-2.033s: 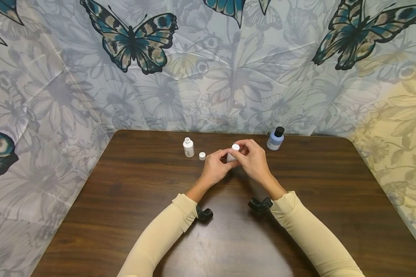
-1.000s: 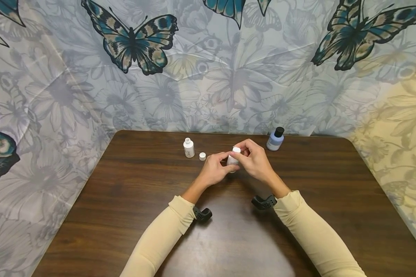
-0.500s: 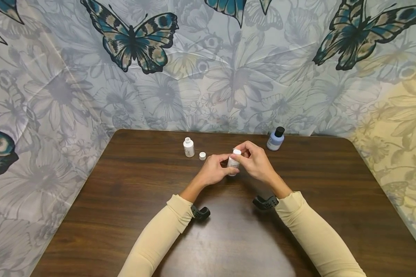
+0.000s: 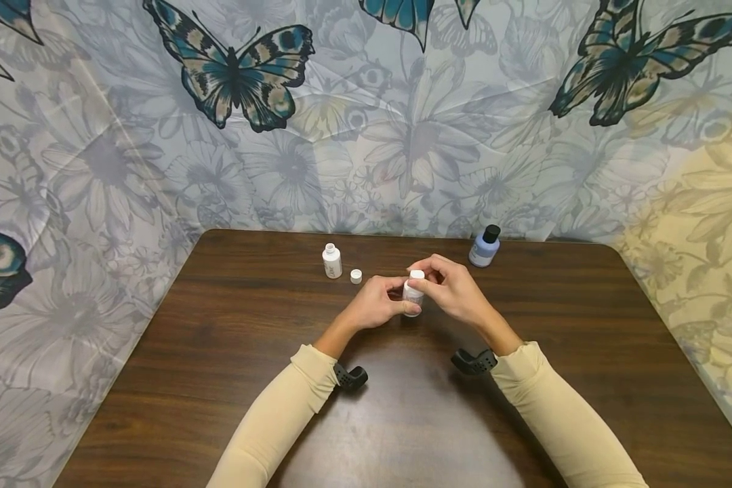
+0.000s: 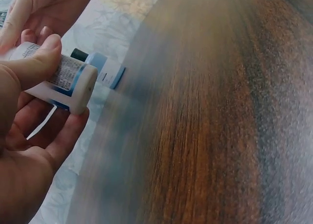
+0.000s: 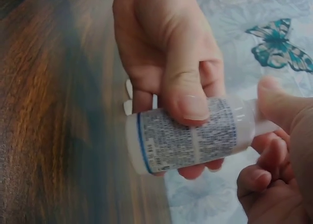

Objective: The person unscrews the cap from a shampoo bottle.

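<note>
Between the two hands is a small white bottle [image 4: 412, 295] with a white cap [image 4: 417, 274] on top. My left hand [image 4: 376, 302] grips its body, thumb across the printed label [image 6: 190, 131] and fingers behind. My right hand [image 4: 454, 288] pinches the cap between thumb and fingers. Seen from the left wrist, the bottle's base [image 5: 85, 89] faces the camera and a blue band runs round the label's lower end. Left of the hands, a second white bottle [image 4: 332, 263] stands uncapped, with a loose white cap [image 4: 356, 276] lying beside it.
A light blue bottle with a black cap [image 4: 484, 247] stands near the back edge of the dark wooden table [image 4: 219, 339], beyond the right hand. Behind the table hangs a butterfly-print cloth [image 4: 402, 149]. Each wrist carries a black camera mount [image 4: 350, 377].
Both hands have brought the white bottle slightly nearer the body, and more of its side shows below the cap. The second bottle, loose cap and blue bottle have stayed in place.
</note>
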